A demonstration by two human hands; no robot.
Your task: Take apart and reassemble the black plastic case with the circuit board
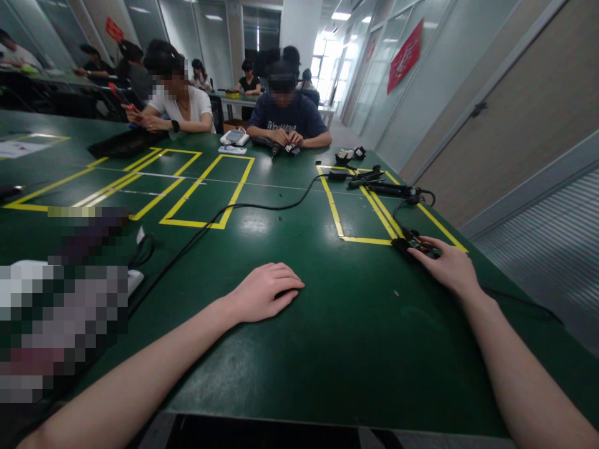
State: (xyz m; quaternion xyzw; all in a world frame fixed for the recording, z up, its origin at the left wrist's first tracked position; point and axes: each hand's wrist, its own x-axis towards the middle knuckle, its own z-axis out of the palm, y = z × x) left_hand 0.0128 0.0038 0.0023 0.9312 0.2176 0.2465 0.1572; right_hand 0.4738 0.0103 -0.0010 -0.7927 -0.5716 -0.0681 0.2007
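My left hand [269, 290] lies palm down on the green table [327, 337], fingers stretched forward and nothing in it. At the right, my right hand [452, 267] has its thumb and fingers around a small black device [414, 242] with inner parts exposed. A cord runs up from this device; its exact kind I cannot make out, and the fingers partly cover it. Beyond it, within yellow tape lines, lie a long black tool-like piece [390, 188] and several dark slim pieces.
A black cable [262, 205] with an inline box [337, 177] crosses the table. Across from me, a person in a dark shirt [290, 112] handles small parts beside a drill [266, 144]. Another person in white [191, 109] sits left near a black tray [124, 143]. Blurred items lie at left.
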